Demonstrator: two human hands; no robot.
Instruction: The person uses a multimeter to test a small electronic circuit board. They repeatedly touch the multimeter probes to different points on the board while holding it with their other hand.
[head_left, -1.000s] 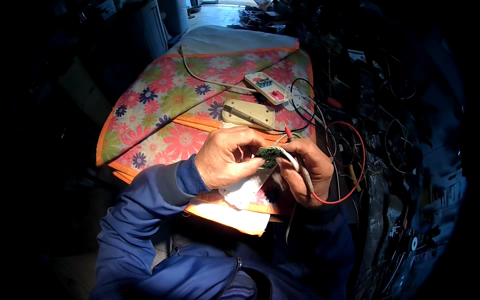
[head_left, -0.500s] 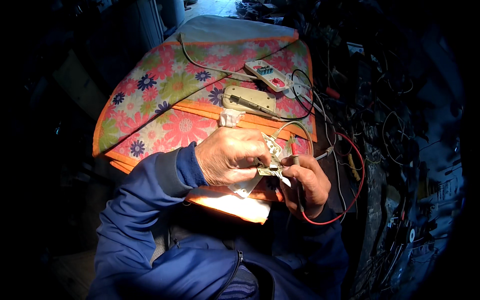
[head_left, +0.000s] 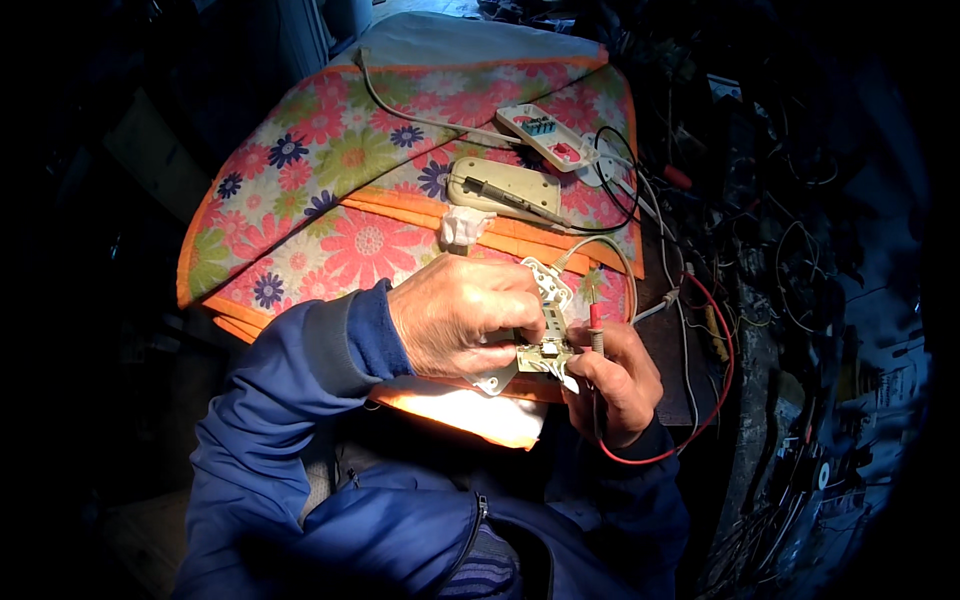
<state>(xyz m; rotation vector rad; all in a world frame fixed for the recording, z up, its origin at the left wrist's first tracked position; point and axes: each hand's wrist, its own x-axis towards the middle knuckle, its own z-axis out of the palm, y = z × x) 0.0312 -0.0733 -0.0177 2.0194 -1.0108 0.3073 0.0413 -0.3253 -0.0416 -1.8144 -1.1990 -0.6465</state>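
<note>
My left hand is closed, its fingertips pinching the left side of a small circuit board with wires on it. My right hand grips the board's right edge between thumb and finger. A red multimeter probe also sits in the right hand, its tip pointing up and its red lead looping off to the right. Just behind the board is an opened white plastic casing with a pale cord. Part of a white shell shows below the left fingers, which hide some of the board.
On the flowered cloth lie a cream plastic cover with a black probe across it, a crumpled white tissue and a white power-strip shell. Tangled cables and dark clutter fill the right side.
The circuit board has tilted and now shows more of its face, with the casing more exposed behind it. My right hand and the red probe have shifted slightly down.
</note>
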